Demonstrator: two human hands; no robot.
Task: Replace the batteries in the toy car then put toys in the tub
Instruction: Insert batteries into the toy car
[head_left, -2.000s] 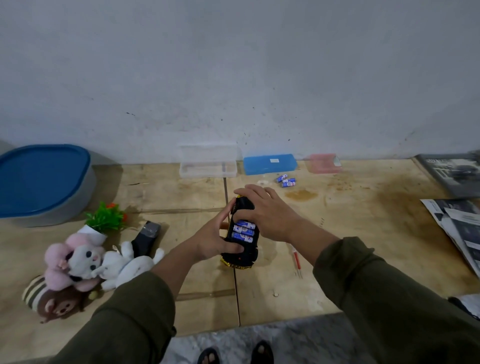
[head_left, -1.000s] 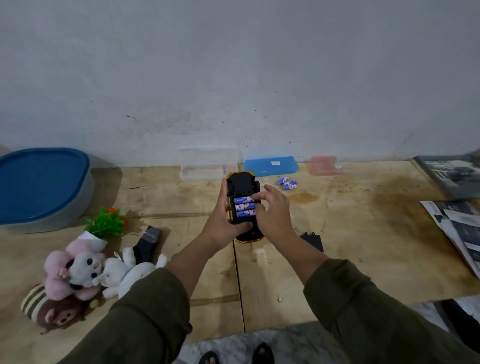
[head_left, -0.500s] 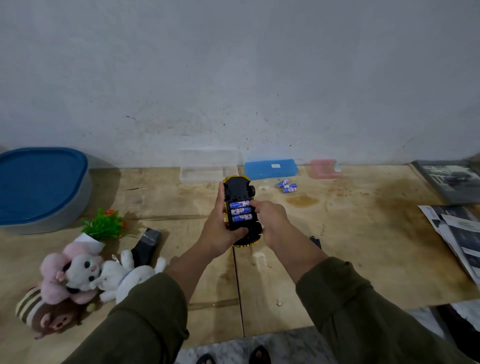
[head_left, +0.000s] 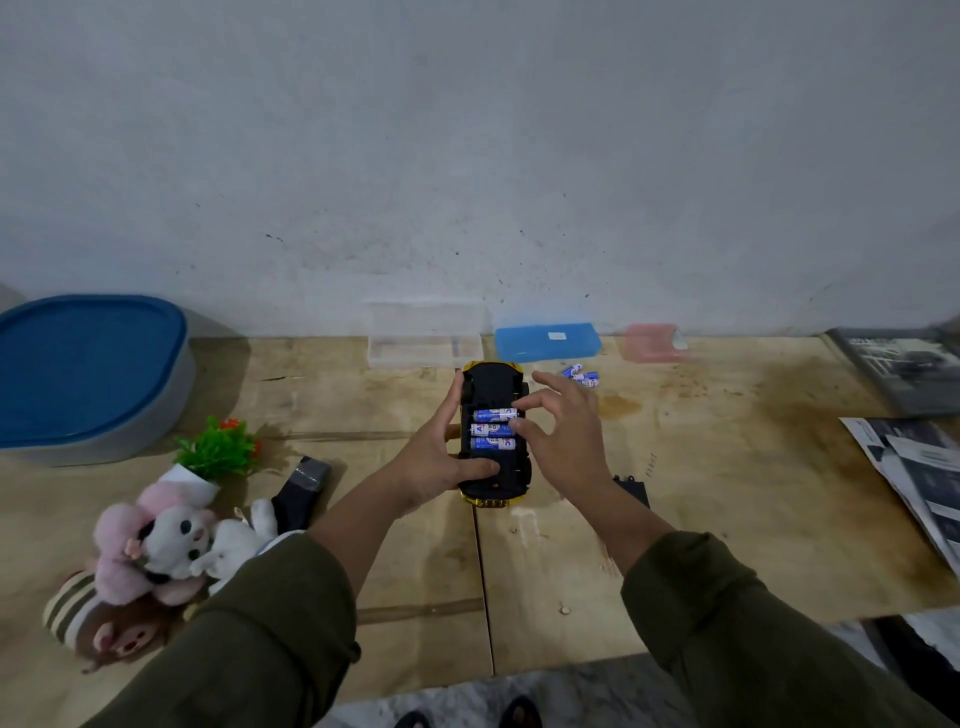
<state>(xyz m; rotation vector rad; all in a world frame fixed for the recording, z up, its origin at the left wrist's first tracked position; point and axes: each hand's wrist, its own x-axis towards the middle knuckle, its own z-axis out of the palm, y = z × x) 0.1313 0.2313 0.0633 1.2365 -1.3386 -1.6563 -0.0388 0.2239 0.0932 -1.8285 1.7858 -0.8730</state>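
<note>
my left hand (head_left: 434, 462) grips the toy car (head_left: 493, 434), which is turned belly-up above the wooden table (head_left: 727, 493), thumb pressed on the near end of the underside. its open battery bay holds three blue batteries (head_left: 493, 429) lying crosswise, side by side; their white lettering is too small to read. my right hand (head_left: 563, 441) is unclenched, fingers spread, fingertips (head_left: 518, 425) touching the right ends of the batteries, grasping nothing.

beyond the grip, against the wall, sits a clear plastic box (head_left: 425, 335); i cannot tell if anything is in it. just right of it lies a shut blue case (head_left: 548, 341) with a small white label, unreadable, then a pink case (head_left: 652, 342). a few loose batteries (head_left: 582, 375) lie past my right hand. far left of the grip the tub (head_left: 88, 371) stands with its blue lid on. near left of it lie the plush toys (head_left: 166, 551), a small fake plant (head_left: 218, 452) and a dark block (head_left: 304, 491). a small black piece (head_left: 635, 487) lies just right of my right wrist. magazines (head_left: 914, 415) lie far right, print illegible.
</note>
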